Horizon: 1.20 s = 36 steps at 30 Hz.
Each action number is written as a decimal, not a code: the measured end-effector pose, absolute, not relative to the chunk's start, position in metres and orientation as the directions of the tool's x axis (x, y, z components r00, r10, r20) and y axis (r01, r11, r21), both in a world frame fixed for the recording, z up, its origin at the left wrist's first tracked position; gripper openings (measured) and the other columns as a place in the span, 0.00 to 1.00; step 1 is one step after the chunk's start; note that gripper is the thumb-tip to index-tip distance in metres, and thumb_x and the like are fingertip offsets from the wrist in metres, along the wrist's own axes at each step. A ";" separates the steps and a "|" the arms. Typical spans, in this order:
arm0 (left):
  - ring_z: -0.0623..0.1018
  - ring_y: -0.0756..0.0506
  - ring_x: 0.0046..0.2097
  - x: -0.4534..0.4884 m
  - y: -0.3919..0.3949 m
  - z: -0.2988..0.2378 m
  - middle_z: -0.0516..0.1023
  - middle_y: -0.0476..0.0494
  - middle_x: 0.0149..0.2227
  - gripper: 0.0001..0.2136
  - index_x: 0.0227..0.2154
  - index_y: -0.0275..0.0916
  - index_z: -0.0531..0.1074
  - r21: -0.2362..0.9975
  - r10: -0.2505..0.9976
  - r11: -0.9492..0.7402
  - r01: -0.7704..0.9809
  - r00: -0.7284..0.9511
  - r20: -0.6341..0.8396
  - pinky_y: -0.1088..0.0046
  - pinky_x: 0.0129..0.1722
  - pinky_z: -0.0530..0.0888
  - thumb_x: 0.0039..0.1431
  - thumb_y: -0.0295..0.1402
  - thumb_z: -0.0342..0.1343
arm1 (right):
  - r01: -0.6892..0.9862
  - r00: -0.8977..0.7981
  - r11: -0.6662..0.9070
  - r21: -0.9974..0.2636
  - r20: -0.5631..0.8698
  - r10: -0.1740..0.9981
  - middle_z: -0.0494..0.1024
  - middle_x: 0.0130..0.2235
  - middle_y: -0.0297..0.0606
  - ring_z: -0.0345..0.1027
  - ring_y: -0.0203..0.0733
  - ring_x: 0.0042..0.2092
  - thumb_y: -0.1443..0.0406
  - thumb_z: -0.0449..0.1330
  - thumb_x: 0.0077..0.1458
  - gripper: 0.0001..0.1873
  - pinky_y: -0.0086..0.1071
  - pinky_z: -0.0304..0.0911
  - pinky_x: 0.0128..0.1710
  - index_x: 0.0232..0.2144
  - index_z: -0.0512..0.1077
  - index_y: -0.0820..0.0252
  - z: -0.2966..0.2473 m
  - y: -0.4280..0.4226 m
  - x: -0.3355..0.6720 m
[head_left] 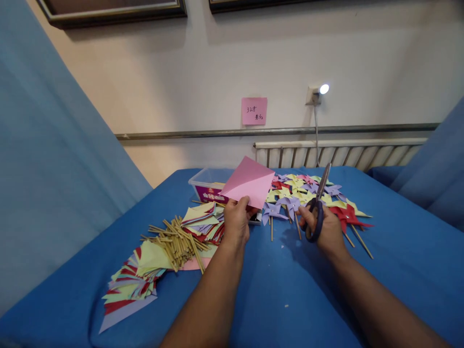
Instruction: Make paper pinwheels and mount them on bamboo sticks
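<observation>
My left hand (pixel 236 221) is closed on the lower corner of a folded pink paper triangle (pixel 249 182), holding it up above the blue table (pixel 275 299). My right hand (pixel 324 228) grips a pair of dark-handled scissors (pixel 319 203), blades closed and pointing up and away. The two hands are apart, with the scissors to the right of the paper.
A heap of finished paper pinwheels (pixel 308 193) on sticks lies behind my right hand. Left of my left hand lie stacks of folded coloured paper (pixel 203 221), a bundle of wooden sticks (pixel 177 239) and more paper (pixel 130 282). A clear plastic box (pixel 208 186) stands behind.
</observation>
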<state>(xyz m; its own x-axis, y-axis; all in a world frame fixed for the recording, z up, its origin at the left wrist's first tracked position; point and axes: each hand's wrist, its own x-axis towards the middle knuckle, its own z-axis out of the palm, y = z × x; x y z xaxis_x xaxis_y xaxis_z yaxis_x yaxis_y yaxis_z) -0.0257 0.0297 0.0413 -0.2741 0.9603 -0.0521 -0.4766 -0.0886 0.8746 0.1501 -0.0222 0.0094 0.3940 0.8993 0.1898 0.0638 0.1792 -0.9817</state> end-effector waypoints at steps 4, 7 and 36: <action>0.66 0.53 0.18 -0.027 0.028 0.041 0.67 0.53 0.16 0.05 0.20 0.37 0.66 0.954 0.982 -0.038 -0.297 -0.187 -0.019 0.79 0.18 0.64 0.39 0.28 0.57 | 0.047 0.474 0.291 -0.956 0.277 0.835 0.75 0.31 0.37 0.69 0.39 0.31 0.52 0.69 0.40 0.23 0.30 0.64 0.28 0.34 0.71 0.60 0.005 -0.008 0.164; 0.62 0.54 0.16 -0.029 0.027 0.041 0.65 0.53 0.15 0.02 0.18 0.36 0.68 0.988 0.998 -0.002 -0.153 -0.066 -0.009 0.79 0.16 0.57 0.38 0.28 0.56 | 0.076 0.473 0.353 -0.933 0.345 0.811 0.75 0.32 0.36 0.68 0.39 0.32 0.55 0.70 0.39 0.23 0.32 0.65 0.31 0.36 0.70 0.59 0.006 -0.006 0.171; 0.78 0.47 0.38 -0.014 0.012 0.041 0.79 0.41 0.38 0.20 0.37 0.37 0.74 0.841 0.975 0.201 -0.502 0.182 -0.125 0.73 0.35 0.73 0.49 0.49 0.62 | -0.031 0.593 0.350 -0.936 0.265 0.761 0.59 0.18 0.23 0.50 0.30 0.19 0.58 0.68 0.41 0.21 0.27 0.48 0.18 0.19 0.57 0.56 -0.008 -0.003 0.154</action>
